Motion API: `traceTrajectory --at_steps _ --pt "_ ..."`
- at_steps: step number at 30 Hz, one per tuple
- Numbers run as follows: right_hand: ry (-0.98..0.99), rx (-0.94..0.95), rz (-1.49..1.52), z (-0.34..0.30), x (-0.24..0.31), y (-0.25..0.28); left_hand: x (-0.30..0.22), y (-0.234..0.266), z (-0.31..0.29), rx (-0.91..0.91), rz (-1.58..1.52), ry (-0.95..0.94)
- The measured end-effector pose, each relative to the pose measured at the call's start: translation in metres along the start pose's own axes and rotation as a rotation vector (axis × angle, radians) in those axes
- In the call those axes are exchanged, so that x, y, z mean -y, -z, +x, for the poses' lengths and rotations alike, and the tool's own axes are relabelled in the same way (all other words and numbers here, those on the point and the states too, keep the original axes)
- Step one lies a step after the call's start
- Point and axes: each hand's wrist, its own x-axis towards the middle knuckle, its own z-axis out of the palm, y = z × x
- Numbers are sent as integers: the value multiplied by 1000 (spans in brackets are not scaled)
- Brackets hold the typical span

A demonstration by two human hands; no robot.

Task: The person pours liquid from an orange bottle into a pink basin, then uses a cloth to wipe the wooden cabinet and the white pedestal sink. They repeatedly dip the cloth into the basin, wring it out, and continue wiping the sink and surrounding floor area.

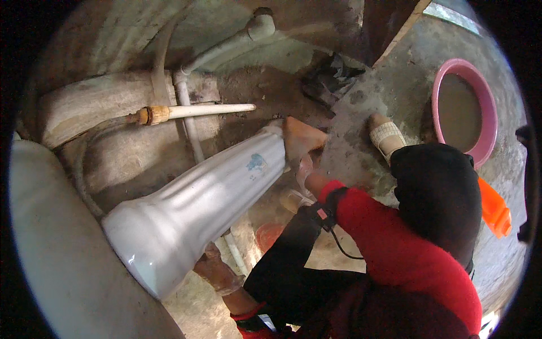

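Note:
A white ceramic pedestal (195, 195), like a washbasin's column, slants across the middle, its wide end lower left. It has a ribbed side and a blue mark near its narrow end. My left hand (217, 271), in what looks like a thin clear glove, rests against the wide end's near side; its fingers are partly hidden behind the ceramic. At the narrow end, my right hand (305, 167) grips an orange-brown block (303, 139), which touches or nearly touches the pedestal. Whether the block is a sponge or a brick piece is unclear.
White pipes (217, 52) run along the wall behind, near a pipe with a yellowish fitting (155, 115). A black plastic bag (332, 79) lies beyond. To the right stand a pink basin (490, 107) of murky water and an orange container (494, 208). A large pale rounded surface (53, 243) borders the left.

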Motion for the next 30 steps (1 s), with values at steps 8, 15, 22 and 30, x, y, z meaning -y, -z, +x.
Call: traceTrajectory --at_steps 8,15,22,30 --pt "79 153 -819 -36 -4 5 -6 0 2 45 60 10" --pt "142 438 -1586 -5 -14 6 2 1 3 5 -6 -60" --pt "105 394 -1562 -2 -40 10 3 4 0 -11 -5 0" --pt "86 84 -1401 -23 23 15 7 8 0 -74 94 120"
